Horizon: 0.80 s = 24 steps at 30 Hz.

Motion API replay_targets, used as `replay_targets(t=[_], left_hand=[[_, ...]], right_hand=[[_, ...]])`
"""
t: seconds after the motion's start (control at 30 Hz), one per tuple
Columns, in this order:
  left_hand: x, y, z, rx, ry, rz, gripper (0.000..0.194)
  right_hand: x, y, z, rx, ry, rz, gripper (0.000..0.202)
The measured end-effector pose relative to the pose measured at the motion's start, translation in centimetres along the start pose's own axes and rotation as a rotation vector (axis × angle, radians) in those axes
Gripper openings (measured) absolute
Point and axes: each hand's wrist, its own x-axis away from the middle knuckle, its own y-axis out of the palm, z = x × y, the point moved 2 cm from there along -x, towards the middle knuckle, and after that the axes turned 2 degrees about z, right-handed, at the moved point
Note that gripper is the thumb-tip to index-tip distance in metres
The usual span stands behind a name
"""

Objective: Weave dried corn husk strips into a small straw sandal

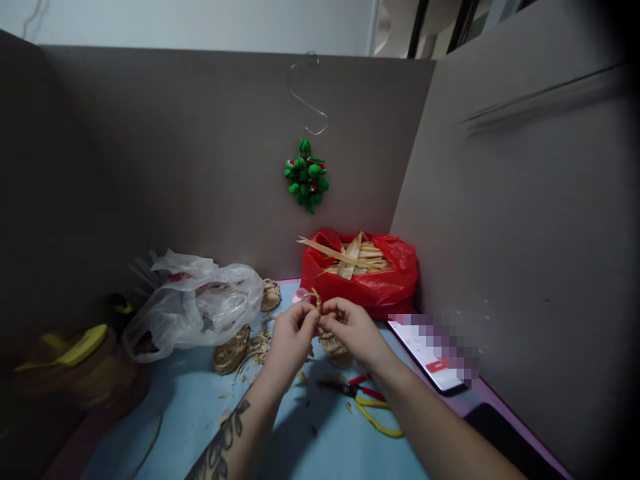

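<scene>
Close together above the blue work surface [195, 413], my left hand [293, 333] and my right hand [355, 330] pinch a thin twisted straw strand [317, 300]. Its end sticks up between the fingertips. Just beneath my right hand lies an oval woven straw piece [336, 351], partly covered by the fingers. Another woven straw piece [231, 351] is left of my left hand, and a third woven straw piece [271, 295] sits farther back. Loose straw scraps [257, 348] are scattered beside my left wrist.
A red plastic bag [345, 293] of dry straw strips stands behind my hands. Red-handled pliers [363, 380] and a yellow-handled tool [383, 427] lie near my right forearm. A phone [420, 353], clear plastic bag [220, 313] and brown basket [95, 380] flank the area. A green ornament [307, 177] hangs behind.
</scene>
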Motion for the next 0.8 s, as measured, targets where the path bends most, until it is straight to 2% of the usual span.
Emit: replay_targets(t=[0.13, 0.2, 0.33, 0.43, 0.53, 0.63, 0.8], left_hand=[[0.7, -0.3, 0.9, -0.376, 0.196, 0.076, 0.015], [0.7, -0.3, 1.0, -0.445, 0.215, 0.08, 0.016], [0.1, -0.3, 0.5, -0.3, 0.102, 0.006, 0.02], [-0.4, -0.6, 0.4, -0.191, 0.083, -0.001, 0.018], [-0.5, -0.9, 0.6, -0.161, 0.044, 0.007, 0.024], [-0.4, -0.9, 0.9, -0.14, -0.014, -0.032, 0.024], [-0.1, -0.4, 1.1, -0.074, -0.053, -0.068, 0.024]], right_hand=[[-0.1, -0.3, 0.0, 0.138, -0.013, 0.051, 0.011], [-0.2, -0.3, 0.0, 0.208, -0.054, 0.072, 0.01], [-0.3, -0.2, 0.1, 0.281, -0.146, 0.085, 0.01], [-0.1, -0.2, -0.1, 0.348, -0.205, 0.103, 0.01], [0.1, -0.3, -0.5, 0.431, -0.227, 0.122, 0.01], [0.5, -0.3, -0.7, 0.528, -0.272, 0.142, 0.01], [0.9, 0.2, -0.6, 0.651, -0.353, 0.26, 0.01]])
